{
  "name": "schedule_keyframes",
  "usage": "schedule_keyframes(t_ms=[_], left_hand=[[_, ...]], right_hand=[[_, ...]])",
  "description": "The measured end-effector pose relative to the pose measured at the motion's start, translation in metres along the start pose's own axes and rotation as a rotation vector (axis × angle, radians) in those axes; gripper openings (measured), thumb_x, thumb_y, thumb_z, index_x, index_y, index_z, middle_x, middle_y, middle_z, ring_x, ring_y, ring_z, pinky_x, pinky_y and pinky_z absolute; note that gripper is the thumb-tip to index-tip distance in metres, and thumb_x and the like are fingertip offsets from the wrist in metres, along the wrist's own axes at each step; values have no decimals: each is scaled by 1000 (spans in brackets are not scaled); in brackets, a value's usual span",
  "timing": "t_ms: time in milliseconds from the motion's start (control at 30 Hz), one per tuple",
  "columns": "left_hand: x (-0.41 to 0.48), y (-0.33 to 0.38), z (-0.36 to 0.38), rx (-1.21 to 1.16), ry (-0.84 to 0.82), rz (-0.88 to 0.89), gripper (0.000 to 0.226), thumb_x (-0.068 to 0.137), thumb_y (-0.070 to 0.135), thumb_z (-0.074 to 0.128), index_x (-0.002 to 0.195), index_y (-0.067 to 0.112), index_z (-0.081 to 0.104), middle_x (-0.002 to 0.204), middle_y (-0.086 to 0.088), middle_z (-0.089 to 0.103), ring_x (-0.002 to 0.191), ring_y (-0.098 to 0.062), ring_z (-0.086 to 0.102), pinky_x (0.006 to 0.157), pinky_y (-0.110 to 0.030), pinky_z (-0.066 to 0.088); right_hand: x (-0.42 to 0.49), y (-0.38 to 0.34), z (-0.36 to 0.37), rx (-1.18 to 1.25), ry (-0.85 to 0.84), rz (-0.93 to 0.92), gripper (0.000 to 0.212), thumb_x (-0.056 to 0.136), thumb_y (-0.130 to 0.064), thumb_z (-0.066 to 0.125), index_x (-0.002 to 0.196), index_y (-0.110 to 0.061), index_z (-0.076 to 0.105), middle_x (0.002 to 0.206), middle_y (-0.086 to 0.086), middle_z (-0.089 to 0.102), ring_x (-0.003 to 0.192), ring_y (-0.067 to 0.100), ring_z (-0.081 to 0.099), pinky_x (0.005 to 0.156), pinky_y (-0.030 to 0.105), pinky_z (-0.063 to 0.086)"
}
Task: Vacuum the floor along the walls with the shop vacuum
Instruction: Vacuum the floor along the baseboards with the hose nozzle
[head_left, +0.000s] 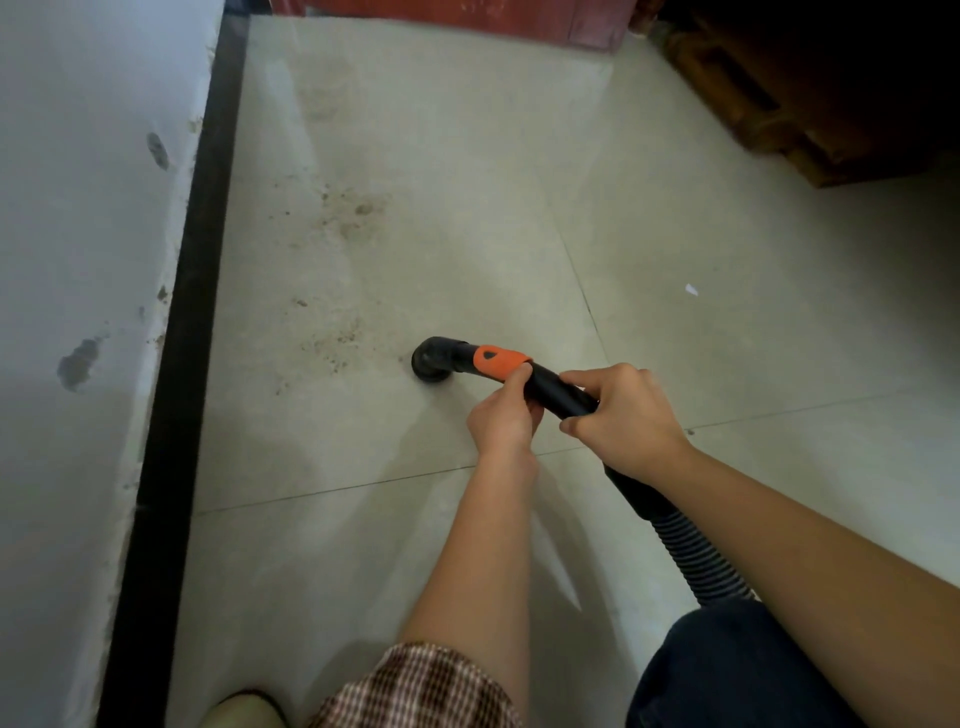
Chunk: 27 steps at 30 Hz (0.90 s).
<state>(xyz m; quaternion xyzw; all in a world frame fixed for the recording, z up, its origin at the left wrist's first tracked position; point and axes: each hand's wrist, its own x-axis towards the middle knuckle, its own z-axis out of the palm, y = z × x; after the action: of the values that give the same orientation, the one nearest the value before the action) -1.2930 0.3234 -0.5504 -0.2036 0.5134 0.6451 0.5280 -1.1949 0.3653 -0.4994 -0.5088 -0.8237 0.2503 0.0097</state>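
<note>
Nearest, a plaid sleeve (415, 686) and a dark trouser knee (727, 675) fill the bottom edge, with the toe of a pale shoe (244, 709) just beside the black baseboard (176, 364). From the knee a ribbed hose (701, 545) rises to the black wand (561, 392), whose long axis runs from lower right to upper left, pointing toward the wall (78, 234). The right hand (623, 421) grips the wand's rear, its fingers (579, 387) curled round the tube. The left hand (501, 415) holds it just ahead, pinching at the edge of the orange band (498, 361). Beyond the band the wand bends down into a round nozzle (431, 358), mouth to the tiled floor (415, 130) (contact itself is hard to judge). The nozzle sits near a patch of brown grit (332, 343), apart from the baseboard. A larger dirty smear (353, 213) lies farther on, and a white scrap (691, 290) off to the right. Dark wooden furniture (779, 104) stands at the far right.
</note>
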Motion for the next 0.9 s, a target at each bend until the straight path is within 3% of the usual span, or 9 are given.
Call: schedule_keyframes(t_ms=[267, 467, 600, 733, 900], left_hand=[[-2, -12, 16, 25, -42, -37, 15, 84, 13, 73, 92, 2, 68, 94, -14, 74, 86, -19, 73, 66, -20, 56], [-5, -21, 23, 54, -64, -55, 13, 82, 14, 74, 89, 4, 70, 95, -13, 74, 89, -20, 73, 74, -22, 56], [-4, -21, 28, 81, -67, -64, 14, 81, 16, 75, 88, 5, 70, 93, -12, 75, 86, -19, 73, 72, -21, 55], [2, -14, 27, 98, -44, -58, 16, 80, 18, 77, 87, 5, 70, 92, -10, 75, 83, -18, 73, 70, -21, 54], [13, 1, 22, 89, -3, -40, 16, 78, 17, 78, 84, 5, 68, 88, -10, 75, 80, -18, 73, 68, -22, 54]], right_hand=[[-4, 14, -10, -2, 28, 76, 26, 72, -11, 67, 93, -25, 72, 65, 9, 64, 63, 26, 58, 48, 24, 39], [-8, 22, -17, 56, 67, 128, 31, 69, -10, 71, 93, -29, 75, 69, 11, 69, 68, 30, 62, 59, 30, 50], [-9, 24, -18, 100, 67, 152, 29, 71, -11, 71, 90, -32, 74, 64, 8, 66, 58, 24, 56, 47, 24, 39], [-3, 20, -14, 133, 24, 131, 21, 73, -8, 68, 88, -22, 73, 67, 16, 64, 54, 22, 46, 51, 26, 40], [9, 10, -5, 145, 13, 111, 19, 75, -7, 67, 89, -19, 72, 62, 11, 56, 54, 21, 44, 49, 25, 37]])
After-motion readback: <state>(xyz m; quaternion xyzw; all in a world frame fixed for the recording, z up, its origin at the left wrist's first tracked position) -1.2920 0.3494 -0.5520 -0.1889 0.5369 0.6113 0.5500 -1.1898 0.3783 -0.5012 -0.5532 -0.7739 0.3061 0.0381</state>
